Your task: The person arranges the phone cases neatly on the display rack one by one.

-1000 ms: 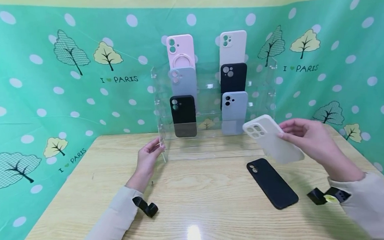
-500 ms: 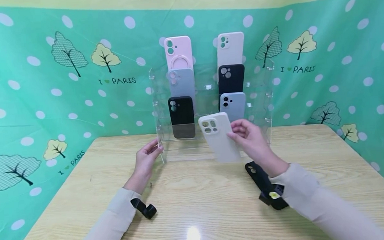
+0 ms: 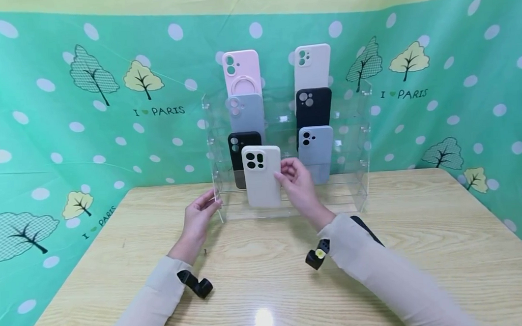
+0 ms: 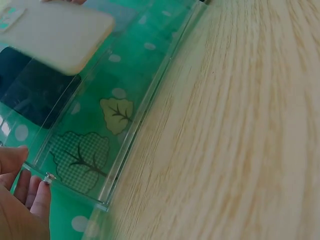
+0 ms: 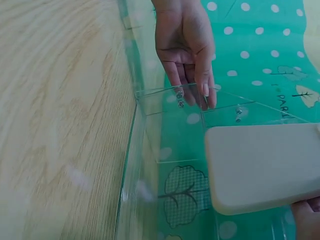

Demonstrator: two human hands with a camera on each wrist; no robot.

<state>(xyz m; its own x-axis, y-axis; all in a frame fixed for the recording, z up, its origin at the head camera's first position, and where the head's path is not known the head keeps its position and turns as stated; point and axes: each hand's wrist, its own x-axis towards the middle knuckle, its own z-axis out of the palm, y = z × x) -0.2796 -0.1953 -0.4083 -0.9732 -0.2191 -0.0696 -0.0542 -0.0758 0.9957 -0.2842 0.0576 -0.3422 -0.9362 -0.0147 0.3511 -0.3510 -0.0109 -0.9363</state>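
My right hand [image 3: 298, 188] pinches a cream phone case [image 3: 263, 182] by its right edge, upright, camera cutouts at the top left. It overlaps the black phone case [image 3: 237, 157] in the lower left of the clear acrylic stand [image 3: 290, 210]. My left hand [image 3: 197, 220] grips the stand's left side panel near the table, thumb in front and fingers behind, as the left wrist view shows close to a small screw [image 4: 49, 177]. In the right wrist view the cream case's lower end [image 5: 260, 167] hangs in front of the stand's shelves.
On the stand are also a pink case [image 3: 243, 70], a light blue case [image 3: 247, 114], a white case [image 3: 312, 66], a black case [image 3: 314, 105] and a pale blue case [image 3: 317, 147]. Another black case [image 3: 365, 229] lies on the wooden table [image 3: 249, 272], mostly under my right forearm.
My right hand has carried the cream case leftward from the stand's right side to its lower left, turning it from tilted to upright. My left hand stays on the side panel.
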